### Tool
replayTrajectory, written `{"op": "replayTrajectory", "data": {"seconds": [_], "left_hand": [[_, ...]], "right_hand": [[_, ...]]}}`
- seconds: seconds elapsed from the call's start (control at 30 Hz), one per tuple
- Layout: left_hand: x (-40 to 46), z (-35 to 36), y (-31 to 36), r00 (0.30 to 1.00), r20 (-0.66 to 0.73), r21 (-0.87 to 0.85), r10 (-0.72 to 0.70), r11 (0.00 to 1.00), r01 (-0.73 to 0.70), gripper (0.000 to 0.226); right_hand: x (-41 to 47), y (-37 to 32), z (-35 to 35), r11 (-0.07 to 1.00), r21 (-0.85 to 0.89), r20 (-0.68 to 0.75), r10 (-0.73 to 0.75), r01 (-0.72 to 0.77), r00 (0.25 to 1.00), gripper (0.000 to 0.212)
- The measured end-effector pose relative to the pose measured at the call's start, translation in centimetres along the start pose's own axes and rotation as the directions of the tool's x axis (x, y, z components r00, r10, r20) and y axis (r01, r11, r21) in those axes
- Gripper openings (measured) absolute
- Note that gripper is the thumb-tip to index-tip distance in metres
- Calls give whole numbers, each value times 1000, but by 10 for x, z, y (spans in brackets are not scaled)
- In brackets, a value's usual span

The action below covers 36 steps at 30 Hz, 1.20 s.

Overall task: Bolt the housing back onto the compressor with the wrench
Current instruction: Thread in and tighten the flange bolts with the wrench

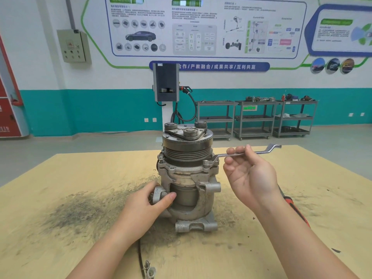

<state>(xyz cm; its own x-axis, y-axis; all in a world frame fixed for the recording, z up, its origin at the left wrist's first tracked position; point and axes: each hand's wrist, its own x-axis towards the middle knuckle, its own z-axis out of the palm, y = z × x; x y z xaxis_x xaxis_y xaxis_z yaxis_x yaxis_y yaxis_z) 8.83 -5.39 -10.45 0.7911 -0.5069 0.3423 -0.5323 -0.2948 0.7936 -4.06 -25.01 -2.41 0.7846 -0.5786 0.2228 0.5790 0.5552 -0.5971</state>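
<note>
The compressor [188, 174] is stood upright at the middle of the tan desk [60, 198], its grooved pulley [187, 147] uppermost. The housing [199, 190] is seated around the compressor's lower body. The wrench [241, 154] is laid nearly level to the right of the compressor, its ring end set over a bolt [207, 163] on the flange just under the pulley. The wrench shank is pinched by the right hand [249, 174], fingers [231, 151] curled over it from above. The left hand [149, 202] is pressed against the compressor's lower left side, its fingers wrapped round a mounting lug [159, 195]. A dark stain [80, 210] is spread over the desk left of the compressor.
</note>
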Motion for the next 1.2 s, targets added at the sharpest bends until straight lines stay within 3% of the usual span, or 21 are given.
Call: {"op": "replayTrajectory", "data": {"seconds": [0.07,0.27,0.33,0.4,0.47,0.5,0.57,0.6,0.67,0.7,0.73,0.83,0.9,1.03,1.2], "left_hand": [[0,0,1,1000,9,2,17,1000,-17,46],[1,0,0,1000,28,7,3,1000,-3,54],[0,0,0,1000,23,8,3,1000,-3,51],[1,0,-1,1000,17,15,5,1000,-5,53],[1,0,-2,1000,19,21,9,1000,-10,56],[1,-1,-2,1000,23,22,9,1000,-9,56],[2,0,-2,1000,20,17,5,1000,-6,53],[2,0,-2,1000,13,16,9,1000,-9,51],[1,0,-1,1000,6,20,21,1000,-21,48],[1,0,-1,1000,7,24,20,1000,-20,48],[1,0,-1,1000,10,27,13,1000,-13,47],[2,1,-2,1000,8,43,-7,999,7,41],[2,1,-2,1000,0,45,-7,999,7,38],[2,0,-1,1000,7,30,-8,1000,7,44],[0,0,3,1000,-3,46,-5,999,5,58]], "right_hand": [[2,-2,-3,1000,-16,33,9,-9,999,37],[5,-10,-2,997,-76,64,11,-6,998,37],[2,1,-1,995,-68,19,-73,74,997,38],[-6,18,1,945,-133,-11,-303,299,953,39],[-17,31,2,732,-293,121,-610,616,783,38],[-22,36,1,532,-380,299,-704,757,644,38],[-28,42,-2,95,-416,672,-638,904,376,37],[-30,42,-2,-44,-397,767,-564,917,306,34],[-30,42,-1,-137,-380,816,-514,915,263,29],[-30,41,0,-97,-388,795,-538,917,279,32],[-31,38,1,13,-405,738,-585,914,335,34],[-28,22,6,500,-402,368,-678,767,636,34],[-21,12,6,713,-349,171,-590,608,789,36],[-9,8,4,896,-234,59,-373,376,926,40],[-2,1,1,984,-100,86,-141,149,986,57]]}}
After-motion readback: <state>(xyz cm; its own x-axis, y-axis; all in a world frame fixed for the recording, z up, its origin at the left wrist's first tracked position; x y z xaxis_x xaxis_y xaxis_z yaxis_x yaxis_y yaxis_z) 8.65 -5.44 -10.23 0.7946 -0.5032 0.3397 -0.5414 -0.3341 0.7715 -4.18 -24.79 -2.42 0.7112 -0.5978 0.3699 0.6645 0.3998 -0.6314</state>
